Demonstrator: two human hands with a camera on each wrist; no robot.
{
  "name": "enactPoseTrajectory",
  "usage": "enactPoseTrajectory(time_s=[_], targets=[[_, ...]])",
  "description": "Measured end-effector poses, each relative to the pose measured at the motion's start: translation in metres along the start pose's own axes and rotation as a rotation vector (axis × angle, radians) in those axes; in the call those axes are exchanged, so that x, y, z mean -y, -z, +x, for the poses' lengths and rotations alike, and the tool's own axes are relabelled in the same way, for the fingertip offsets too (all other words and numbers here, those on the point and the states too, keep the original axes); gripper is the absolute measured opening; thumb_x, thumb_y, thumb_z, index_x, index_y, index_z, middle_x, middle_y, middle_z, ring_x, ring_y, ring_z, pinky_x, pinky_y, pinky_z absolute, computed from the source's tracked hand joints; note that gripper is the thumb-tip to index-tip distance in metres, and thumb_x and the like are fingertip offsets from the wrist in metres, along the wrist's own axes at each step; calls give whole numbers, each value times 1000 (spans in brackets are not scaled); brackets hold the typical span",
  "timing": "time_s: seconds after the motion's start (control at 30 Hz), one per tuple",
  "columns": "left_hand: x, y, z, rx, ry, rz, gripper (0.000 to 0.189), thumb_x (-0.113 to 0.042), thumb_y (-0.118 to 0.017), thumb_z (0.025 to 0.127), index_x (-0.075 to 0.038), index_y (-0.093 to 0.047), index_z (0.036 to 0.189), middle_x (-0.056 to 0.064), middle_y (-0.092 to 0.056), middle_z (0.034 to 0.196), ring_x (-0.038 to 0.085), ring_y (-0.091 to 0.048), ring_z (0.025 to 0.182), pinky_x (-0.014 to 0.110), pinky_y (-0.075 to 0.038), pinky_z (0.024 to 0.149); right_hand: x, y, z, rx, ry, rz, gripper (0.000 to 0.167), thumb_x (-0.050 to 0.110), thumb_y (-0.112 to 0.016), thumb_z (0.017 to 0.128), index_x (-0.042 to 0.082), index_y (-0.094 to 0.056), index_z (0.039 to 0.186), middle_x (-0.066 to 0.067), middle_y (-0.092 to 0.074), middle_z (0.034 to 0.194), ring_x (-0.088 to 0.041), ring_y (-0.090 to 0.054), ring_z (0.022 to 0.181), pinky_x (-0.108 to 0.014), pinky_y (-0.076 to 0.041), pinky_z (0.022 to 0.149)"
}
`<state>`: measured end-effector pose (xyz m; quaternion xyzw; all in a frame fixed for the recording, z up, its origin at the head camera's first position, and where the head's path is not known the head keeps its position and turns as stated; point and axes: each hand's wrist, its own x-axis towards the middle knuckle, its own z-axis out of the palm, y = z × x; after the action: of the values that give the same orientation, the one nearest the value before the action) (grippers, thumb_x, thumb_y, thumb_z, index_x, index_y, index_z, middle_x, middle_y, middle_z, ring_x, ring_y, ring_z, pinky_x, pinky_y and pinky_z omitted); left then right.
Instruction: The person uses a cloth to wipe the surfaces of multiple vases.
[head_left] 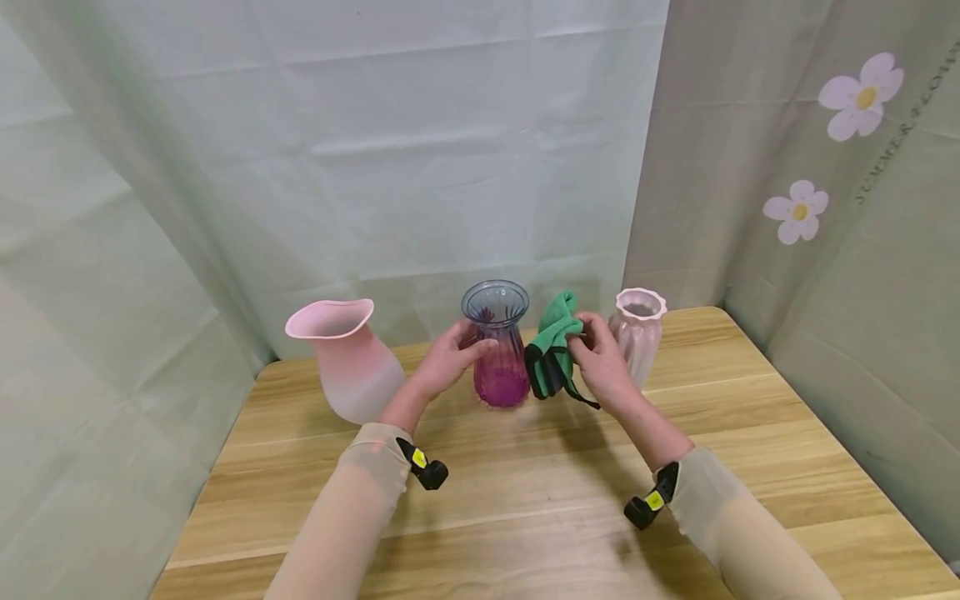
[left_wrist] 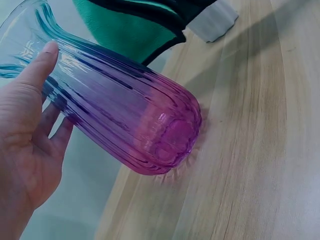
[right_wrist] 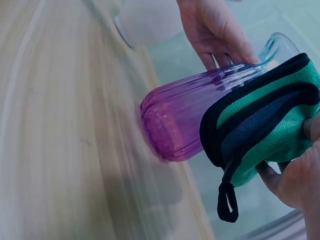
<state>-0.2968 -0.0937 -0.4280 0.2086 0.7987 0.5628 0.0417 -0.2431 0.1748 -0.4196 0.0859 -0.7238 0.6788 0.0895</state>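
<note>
A ribbed glass vase [head_left: 501, 367], blue at the flared mouth and purple-pink at the base, stands upright on the wooden table. My left hand [head_left: 452, 357] grips its narrow neck from the left, thumb [left_wrist: 44, 62] on the near side and fingers behind the glass. In my right hand [head_left: 602, 358] I pinch a folded green cloth [head_left: 557, 329] with black edging and a dark inner layer. The cloth hangs close beside the vase's right side, and its black loop [right_wrist: 228, 202] dangles below. In the right wrist view the cloth overlaps part of the vase.
A large pink-and-white vase [head_left: 356, 375] with a wavy rim stands on the left of the table [head_left: 510, 517]. Just behind my right hand is a smaller pale pink fluted vase [head_left: 641, 333]. Fabric curtains [head_left: 420, 167] hang around the back and sides.
</note>
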Motion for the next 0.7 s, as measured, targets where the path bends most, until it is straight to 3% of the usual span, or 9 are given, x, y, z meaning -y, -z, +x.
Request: enactPoseTrajectory(time_s=[0.37,0.7], targets=[[2,-1,1,-3,-21,-14,51,-26,-71,100,-11,-53,146,9,-62,138,23,-58,128,41,-49,105,4,-32,20,23,9,18,27,7,-55,104,1,-49,130,-17,-56,130,-28,-54,118,-33,-50,93],[-1,-1,1,-4,-16,-10,53,-26,-70,100,-13,-52,147,9,-60,141,24,-55,133,40,-48,106,8,-38,17,49,-32,50,49,9,-63,97,2,-50,143,-18,-55,135,-30,-52,125,-41,-47,103]])
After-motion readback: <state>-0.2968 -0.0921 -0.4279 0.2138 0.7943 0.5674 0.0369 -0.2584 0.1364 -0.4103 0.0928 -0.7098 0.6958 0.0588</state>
